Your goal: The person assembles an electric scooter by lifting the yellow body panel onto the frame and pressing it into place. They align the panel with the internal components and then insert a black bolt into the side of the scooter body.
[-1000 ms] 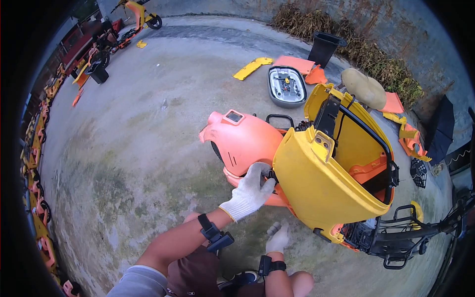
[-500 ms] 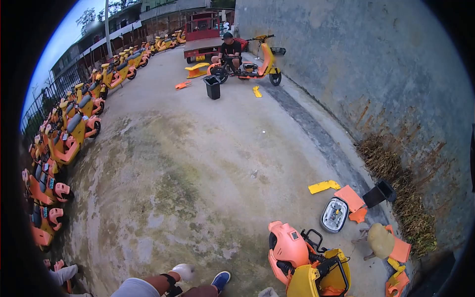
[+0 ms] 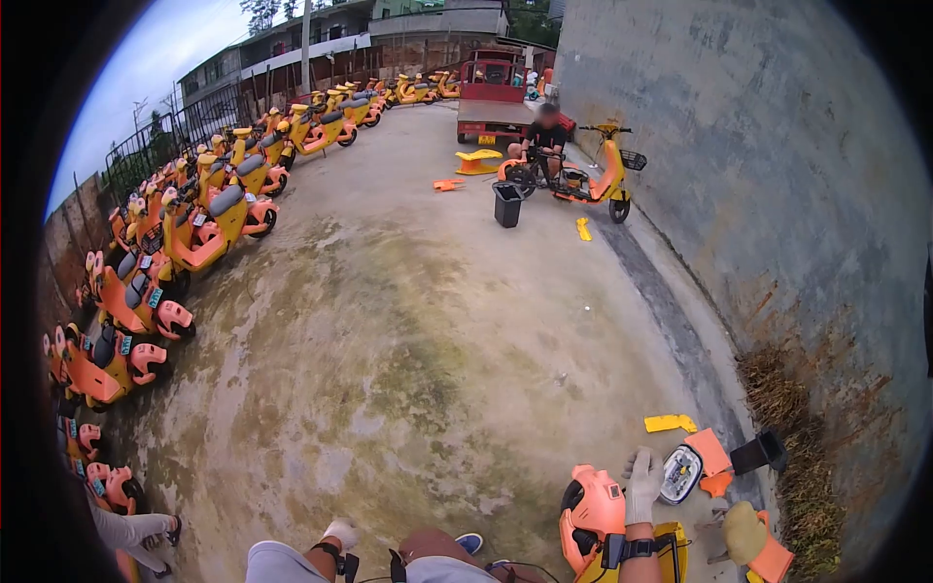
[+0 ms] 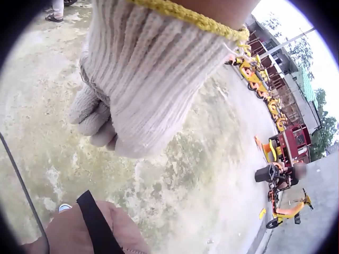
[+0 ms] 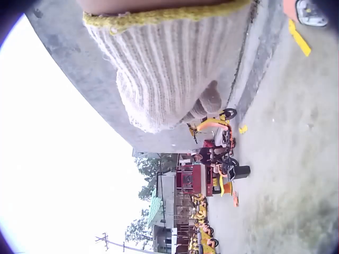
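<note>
A white-gloved right hand (image 3: 643,486) is raised in the head view, beside the orange shell (image 3: 595,510) of a partly stripped scooter. Yellow scooter bodywork (image 3: 673,564) shows behind that forearm at the bottom edge. In the right wrist view, grey fingertips (image 5: 210,99) show past the glove's ribbed cuff, with nothing held. The left hand (image 3: 340,532), gloved too, hangs near the person's knee, away from the scooter. Its fingers (image 4: 91,119) are loosely bent in the left wrist view and hold nothing.
Beside the right hand lie a grey-rimmed tray-like part (image 3: 680,474), an orange panel (image 3: 708,453) and a yellow strip (image 3: 671,424). A black bin (image 3: 758,452) and a stool (image 3: 744,532) stand near the wall. Parked scooters line the left; another person (image 3: 546,134) sits by a scooter ahead.
The head view has swung up from the scooter to the yard. The left hand has left the scooter's shell and come back near the knee. The right hand has risen beside the shell.
</note>
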Available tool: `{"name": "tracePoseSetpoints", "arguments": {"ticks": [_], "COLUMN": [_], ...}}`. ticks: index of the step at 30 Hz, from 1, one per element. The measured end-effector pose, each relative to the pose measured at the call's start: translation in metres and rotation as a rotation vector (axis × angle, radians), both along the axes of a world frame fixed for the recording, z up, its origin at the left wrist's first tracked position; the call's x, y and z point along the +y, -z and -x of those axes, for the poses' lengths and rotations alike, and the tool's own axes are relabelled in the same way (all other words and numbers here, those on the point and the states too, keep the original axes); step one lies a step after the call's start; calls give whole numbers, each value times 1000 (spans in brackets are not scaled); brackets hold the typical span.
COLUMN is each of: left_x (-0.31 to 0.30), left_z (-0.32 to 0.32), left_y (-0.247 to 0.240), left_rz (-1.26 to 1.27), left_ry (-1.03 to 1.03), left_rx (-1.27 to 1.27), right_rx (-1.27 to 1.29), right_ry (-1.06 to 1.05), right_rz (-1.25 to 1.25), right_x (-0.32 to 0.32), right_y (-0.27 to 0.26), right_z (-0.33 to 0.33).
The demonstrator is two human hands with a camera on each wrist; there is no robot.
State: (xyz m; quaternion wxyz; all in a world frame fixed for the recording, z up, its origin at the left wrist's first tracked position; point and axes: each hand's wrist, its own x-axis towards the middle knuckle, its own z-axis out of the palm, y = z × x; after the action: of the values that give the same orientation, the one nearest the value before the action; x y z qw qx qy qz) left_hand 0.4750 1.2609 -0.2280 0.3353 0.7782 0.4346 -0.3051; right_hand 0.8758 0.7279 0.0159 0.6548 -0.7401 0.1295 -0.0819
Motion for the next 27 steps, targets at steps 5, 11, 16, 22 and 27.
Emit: {"name": "tracePoseSetpoints", "arguments": {"ticks": [5,11,16,22,27], "left_x": [-71,-111,-146,-172,-168], "left_z": [-25,-20,-18,14,20], "left_y": [-59,-44,-88,-76,-92], "left_rz": [146,77,99,42,80], "left_ry": [-15,62,-1,-8,-63], "left_rx": [-61,-75,-55,-38,79], "right_rx": [-671,-696,-255,575,865], "right_ry": [-180,-392,-389,-274,-108], "right_rz": [574,707,197,-541,-760], "right_x": [2,-15,-62,-95,-65], "right_y": [-183,-280,-166,21,113], "right_z": [-18,-3,-38,13,39]}}
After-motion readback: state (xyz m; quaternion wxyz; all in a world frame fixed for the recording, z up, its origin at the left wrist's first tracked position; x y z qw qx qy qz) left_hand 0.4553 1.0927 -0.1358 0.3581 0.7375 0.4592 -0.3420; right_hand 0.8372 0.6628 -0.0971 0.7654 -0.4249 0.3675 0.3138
